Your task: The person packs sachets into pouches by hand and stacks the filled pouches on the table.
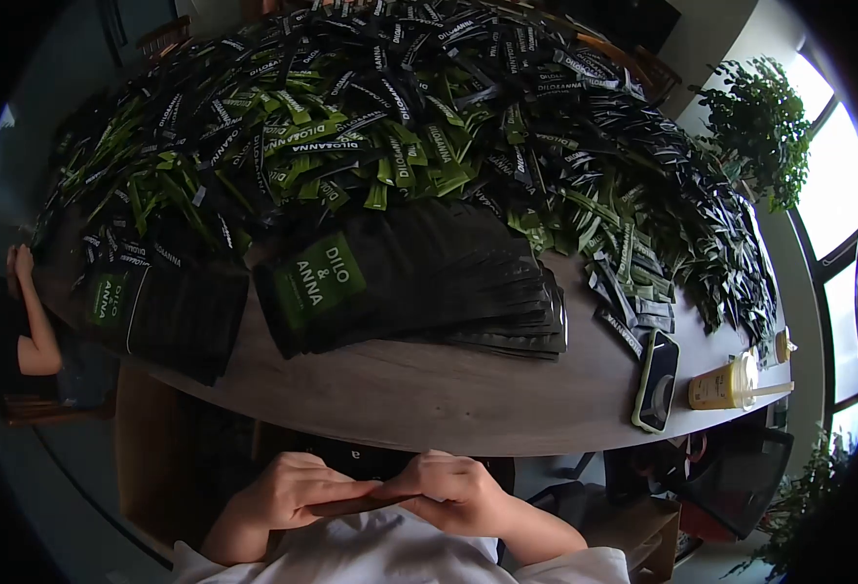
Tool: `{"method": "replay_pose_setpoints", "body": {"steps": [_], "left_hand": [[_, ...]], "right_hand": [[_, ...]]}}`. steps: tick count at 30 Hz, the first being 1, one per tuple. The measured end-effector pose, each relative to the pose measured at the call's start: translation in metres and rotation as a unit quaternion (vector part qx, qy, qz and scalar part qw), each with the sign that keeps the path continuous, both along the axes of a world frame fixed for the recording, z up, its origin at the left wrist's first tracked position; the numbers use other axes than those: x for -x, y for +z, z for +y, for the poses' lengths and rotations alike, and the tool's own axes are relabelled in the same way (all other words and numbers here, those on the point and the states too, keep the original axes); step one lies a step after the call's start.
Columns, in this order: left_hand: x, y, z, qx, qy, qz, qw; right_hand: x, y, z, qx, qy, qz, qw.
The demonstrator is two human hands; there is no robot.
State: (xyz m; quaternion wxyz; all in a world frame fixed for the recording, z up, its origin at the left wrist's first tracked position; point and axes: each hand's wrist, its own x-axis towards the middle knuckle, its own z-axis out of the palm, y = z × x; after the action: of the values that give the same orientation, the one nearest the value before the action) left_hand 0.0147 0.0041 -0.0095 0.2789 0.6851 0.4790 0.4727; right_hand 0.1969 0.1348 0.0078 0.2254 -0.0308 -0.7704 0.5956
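Observation:
Low in the view, close to my white shirt, my left hand [298, 492] and my right hand [453, 492] face each other with bent fingers. Both pinch the thin dark edge of what looks like a black pouch [351, 506]; its body is mostly hidden by my hands. Beyond the table edge in front of them lies a fanned stack of black pouches [429, 282] with a green "DILO & ANNA" label. A second stack of such pouches [181, 316] sits to its left.
A large heap of black and green stick sachets [371, 127] covers the far part of the wooden table [390, 399]. At right are a phone [656, 380] and a plastic drink cup [721, 387] with a straw. Another person's arm [35, 321] shows at left.

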Motion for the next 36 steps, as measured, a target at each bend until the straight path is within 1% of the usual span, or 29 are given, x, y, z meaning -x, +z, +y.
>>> {"method": "replay_pose_setpoints", "body": {"steps": [1, 3, 4, 5, 6, 8, 9, 10, 12, 13, 14, 15, 17, 18, 20, 21, 22, 23, 24, 25, 26, 27, 29, 30, 32, 33, 34, 35, 36], "left_hand": [[0.005, 0.003, -0.005, 0.013, -0.010, 0.020, 1.000], [0.018, 0.015, -0.021, 0.068, 0.002, 0.039, 0.997], [0.028, 0.023, -0.031, 0.108, 0.025, 0.040, 0.993], [0.042, 0.026, -0.048, 0.162, 0.080, 0.089, 0.979], [0.056, 0.026, -0.066, 0.215, 0.136, 0.139, 0.957], [0.075, 0.023, -0.095, 0.318, 0.213, 0.304, 0.873], [0.074, 0.026, -0.101, 0.377, 0.246, 0.372, 0.812], [0.071, 0.027, -0.098, 0.374, 0.250, 0.372, 0.812], [0.057, 0.031, -0.084, 0.367, 0.275, 0.221, 0.861], [0.056, 0.029, -0.073, 0.312, 0.226, 0.175, 0.906], [0.051, 0.031, -0.060, 0.250, 0.223, 0.167, 0.927], [0.045, 0.035, -0.044, 0.185, 0.221, 0.158, 0.944], [0.046, 0.039, -0.006, 0.094, 0.231, 0.192, 0.949], [0.048, 0.037, 0.017, 0.049, 0.236, 0.197, 0.950], [0.054, 0.022, 0.067, -0.035, 0.271, 0.242, 0.931], [0.052, 0.015, 0.087, -0.027, 0.283, 0.259, 0.923], [0.051, 0.007, 0.103, -0.020, 0.292, 0.275, 0.916], [0.051, -0.005, 0.114, -0.011, 0.288, 0.286, 0.914], [0.051, -0.013, 0.123, -0.002, 0.281, 0.298, 0.912], [0.051, -0.019, 0.127, -0.004, 0.295, 0.350, 0.889], [0.053, -0.024, 0.126, -0.007, 0.290, 0.350, 0.891], [0.054, -0.025, 0.125, -0.005, 0.283, 0.326, 0.902], [0.054, -0.027, 0.119, -0.003, 0.270, 0.305, 0.913], [0.054, -0.026, 0.117, -0.005, 0.278, 0.297, 0.914], [0.055, -0.022, 0.114, -0.028, 0.272, 0.296, 0.915], [0.055, -0.022, 0.111, -0.023, 0.274, 0.296, 0.915], [0.054, -0.022, 0.109, -0.016, 0.274, 0.293, 0.916], [0.054, -0.020, 0.109, -0.005, 0.275, 0.254, 0.927], [0.054, -0.017, 0.108, 0.010, 0.274, 0.216, 0.937]], "right_hand": [[0.000, 0.001, 0.000, 0.000, -0.004, -0.002, 1.000], [0.002, 0.005, 0.004, -0.128, -0.003, 0.000, 0.992], [-0.006, 0.007, 0.018, -0.176, -0.010, -0.072, 0.982], [-0.012, 0.023, 0.040, -0.190, -0.084, -0.097, 0.973], [-0.021, 0.014, 0.070, -0.213, -0.181, -0.083, 0.957], [-0.039, 0.006, 0.141, -0.263, -0.418, -0.076, 0.866], [-0.053, 0.002, 0.179, -0.248, -0.496, -0.174, 0.814], [-0.064, -0.011, 0.211, -0.240, -0.524, -0.144, 0.804], [-0.081, -0.038, 0.260, -0.405, -0.507, -0.245, 0.720], [-0.078, -0.036, 0.267, -0.381, -0.501, -0.287, 0.722], [-0.073, -0.033, 0.273, -0.358, -0.493, -0.327, 0.722], [-0.073, -0.026, 0.278, -0.352, -0.445, -0.319, 0.759], [-0.065, -0.003, 0.276, -0.354, -0.391, -0.334, 0.781], [-0.072, -0.011, 0.293, -0.393, -0.387, -0.317, 0.771], [-0.070, -0.003, 0.286, -0.407, -0.408, -0.360, 0.734], [-0.067, 0.007, 0.273, -0.408, -0.373, -0.389, 0.737], [-0.067, 0.005, 0.271, -0.433, -0.353, -0.438, 0.704], [-0.067, 0.004, 0.261, -0.511, -0.349, -0.423, 0.661], [-0.066, 0.001, 0.263, -0.551, -0.314, -0.446, 0.632], [-0.066, 0.000, 0.266, -0.581, -0.281, -0.451, 0.617], [-0.065, -0.003, 0.269, -0.606, -0.249, -0.456, 0.602], [-0.062, -0.004, 0.274, -0.608, -0.223, -0.504, 0.572], [-0.055, 0.001, 0.269, -0.614, -0.225, -0.451, 0.607], [-0.050, 0.007, 0.263, -0.601, -0.233, -0.417, 0.641], [-0.051, 0.001, 0.265, -0.575, -0.281, -0.352, 0.683], [-0.051, 0.001, 0.261, -0.618, -0.308, -0.210, 0.693], [-0.048, 0.005, 0.254, -0.613, -0.332, -0.141, 0.703], [-0.045, 0.008, 0.248, -0.606, -0.353, -0.076, 0.709], [-0.043, 0.014, 0.235, -0.566, -0.385, -0.054, 0.726]]}}
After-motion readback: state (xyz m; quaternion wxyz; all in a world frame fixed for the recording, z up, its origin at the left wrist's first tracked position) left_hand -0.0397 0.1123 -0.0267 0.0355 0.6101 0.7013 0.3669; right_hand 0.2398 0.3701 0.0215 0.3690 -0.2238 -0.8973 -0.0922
